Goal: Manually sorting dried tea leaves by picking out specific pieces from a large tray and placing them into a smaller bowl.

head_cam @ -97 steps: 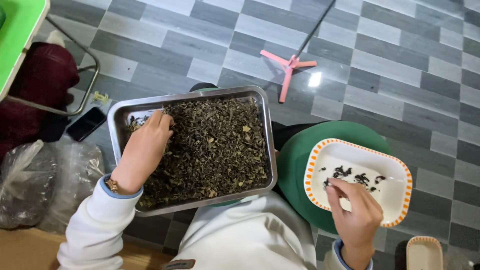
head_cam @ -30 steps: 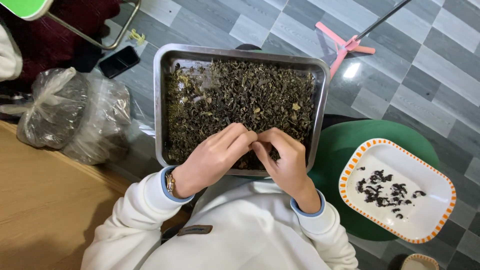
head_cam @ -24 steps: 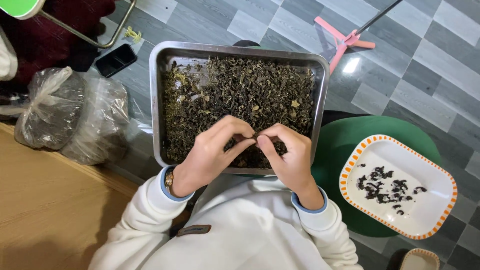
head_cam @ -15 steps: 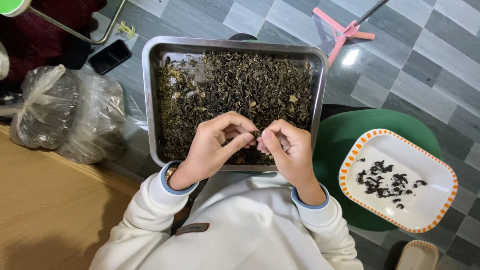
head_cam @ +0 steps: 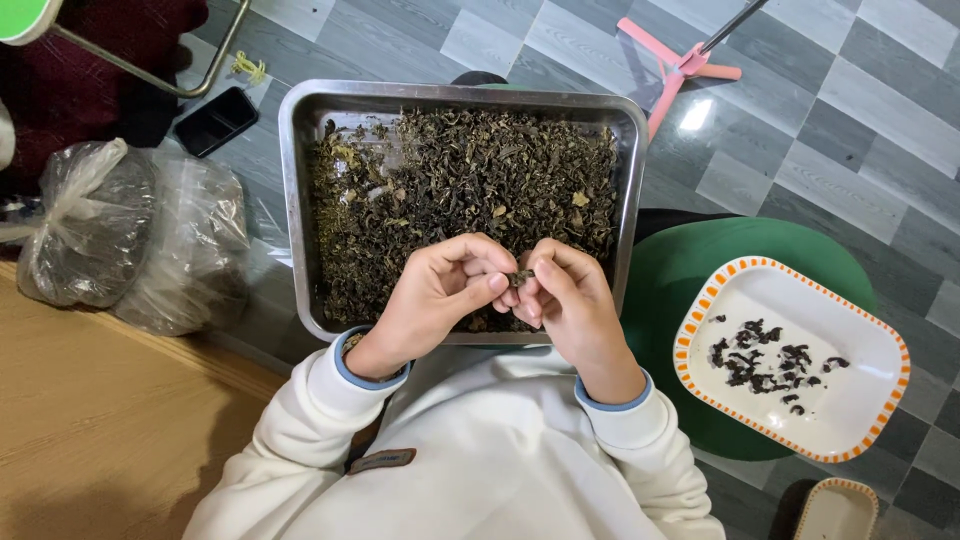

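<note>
Both hands are meeting over the near edge of the metal tray (head_cam: 296, 200) of dried leaves (head_cam: 450, 190), the left hand (head_cam: 440, 295) and the right hand (head_cam: 570, 300) each pinching one small dark leaf piece (head_cam: 520, 277) between their fingertips. To the right, a white dish with an orange rim (head_cam: 870, 330) is sitting on a green stool (head_cam: 690, 260), holding a few dark bits (head_cam: 765, 365).

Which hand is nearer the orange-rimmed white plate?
Right. The right hand is over the metal tray's near edge, closer to the plate; the left hand sits farther left.
</note>
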